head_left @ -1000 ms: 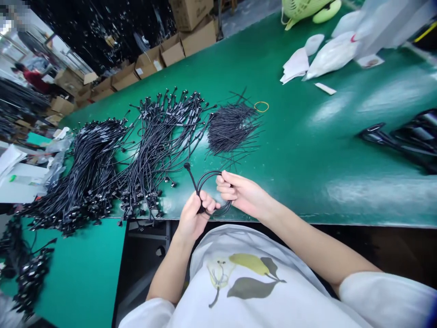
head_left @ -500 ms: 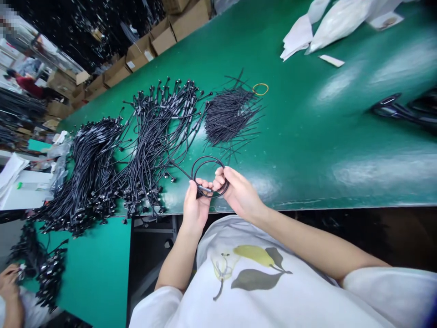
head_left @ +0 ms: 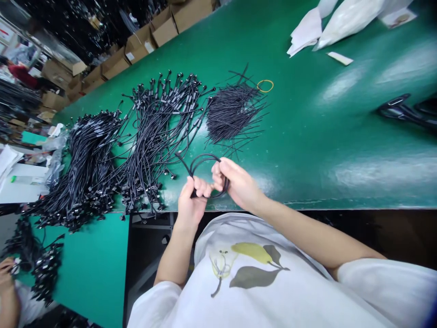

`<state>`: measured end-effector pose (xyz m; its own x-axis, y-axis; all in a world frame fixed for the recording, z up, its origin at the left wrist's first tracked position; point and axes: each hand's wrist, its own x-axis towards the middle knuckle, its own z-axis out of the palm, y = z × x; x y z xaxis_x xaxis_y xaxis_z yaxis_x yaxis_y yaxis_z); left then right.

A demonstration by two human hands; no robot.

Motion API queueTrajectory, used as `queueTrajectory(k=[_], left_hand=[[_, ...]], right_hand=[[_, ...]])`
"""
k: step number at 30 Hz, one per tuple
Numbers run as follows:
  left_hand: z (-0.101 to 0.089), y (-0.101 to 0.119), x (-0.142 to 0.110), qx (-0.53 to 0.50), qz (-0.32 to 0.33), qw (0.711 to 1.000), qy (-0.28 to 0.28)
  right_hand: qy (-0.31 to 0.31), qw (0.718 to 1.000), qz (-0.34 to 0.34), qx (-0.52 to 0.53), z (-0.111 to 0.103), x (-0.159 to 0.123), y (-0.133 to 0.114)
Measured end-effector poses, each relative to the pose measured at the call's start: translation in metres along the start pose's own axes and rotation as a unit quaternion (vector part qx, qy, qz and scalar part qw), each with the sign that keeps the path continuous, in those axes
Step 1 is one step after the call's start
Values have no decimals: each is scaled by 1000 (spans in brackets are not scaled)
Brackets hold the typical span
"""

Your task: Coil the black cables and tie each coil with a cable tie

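A black cable is coiled in a loop between my two hands, just above the table's front edge. My left hand is closed round the left side of the coil, and one cable end sticks up beyond its thumb. On the right side of the loop, my right hand pinches the coil with thumb and fingers. Ahead of my hands lies a heap of short thin black ties. To the left, a bundle of black cables with connectors is spread over the green table.
Another thick cable bundle lies farther left. A yellow rubber band rests beside the ties. White bags and a black glossy object are on the right. Cardboard boxes line the far edge. Another person's hand shows lower left.
The coil has been turned and drawn tighter between my hands, which have come closer together. The connector lying across my left fingers half a second ago is now hidden. Another person's hand has appeared lower left.
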<state>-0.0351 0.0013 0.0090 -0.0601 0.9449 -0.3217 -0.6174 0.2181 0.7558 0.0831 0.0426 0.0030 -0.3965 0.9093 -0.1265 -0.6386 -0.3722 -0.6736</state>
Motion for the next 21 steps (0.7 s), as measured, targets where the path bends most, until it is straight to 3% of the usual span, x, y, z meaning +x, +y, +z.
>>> queueTrajectory(k=[3,6,8,11,15,19,21], left_hand=[[-9,0,-7,147,-4,988,-54],[-16,-9,-14,226,-18,969,-97],[-18,-15,-19,278,-27,951,-130],[-16,-20,-25,346,-29,926,-149],[-12,-17,-23,330,-27,932,-150],[-10,0,-14,354,12,925,-137],[-9,6,-11,350,-4,925,-151]], right_hand=[[-16,999,27,-39,-1,-5,-10],[-63,990,110,-55,3,-14,-14],[-48,988,132,-72,5,-19,-11],[-19,991,93,-91,6,-20,-5],[-34,994,-11,-102,5,-13,-1],[-78,989,-7,-127,3,-10,-2],[-91,990,-2,-107,1,-9,-2]])
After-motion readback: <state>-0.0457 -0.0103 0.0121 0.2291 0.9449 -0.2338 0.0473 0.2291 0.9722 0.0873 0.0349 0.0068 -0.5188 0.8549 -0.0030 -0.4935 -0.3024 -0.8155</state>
